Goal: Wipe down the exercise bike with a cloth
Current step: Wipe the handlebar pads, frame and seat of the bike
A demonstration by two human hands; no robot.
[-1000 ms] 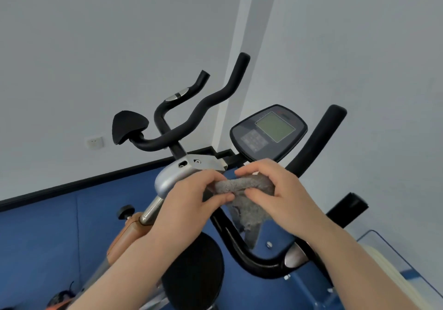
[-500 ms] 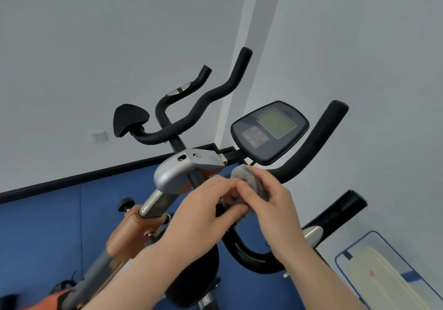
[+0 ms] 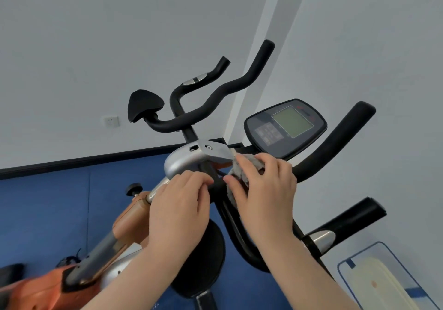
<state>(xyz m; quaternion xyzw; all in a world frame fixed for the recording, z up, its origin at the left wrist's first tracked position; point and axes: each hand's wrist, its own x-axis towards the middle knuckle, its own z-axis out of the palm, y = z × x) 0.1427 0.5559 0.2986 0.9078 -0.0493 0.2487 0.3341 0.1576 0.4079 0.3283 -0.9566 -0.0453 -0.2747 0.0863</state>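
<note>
The exercise bike fills the middle of the view, with black handlebars (image 3: 215,96), a silver stem cover (image 3: 189,158) and a console (image 3: 285,127) with a greenish screen. My right hand (image 3: 263,190) grips a grey cloth (image 3: 251,160), bunched against the black bar just below the console and right of the stem cover. Most of the cloth is hidden under my fingers. My left hand (image 3: 179,204) sits beside it with curled fingers, fingertips at the black bar under the stem cover; it no longer touches the cloth.
An orange frame (image 3: 129,218) with a black knob (image 3: 134,187) runs down to the left. A round black pad (image 3: 203,261) lies under my hands. Grey walls meet in a corner behind; a wall socket (image 3: 111,121) is on the left. Blue floor, and a blue-edged pale board (image 3: 374,283) at lower right.
Both hands carried the cloth up toward the console. The hanging cloth got bunched into my right hand, and my left hand let go of it.
</note>
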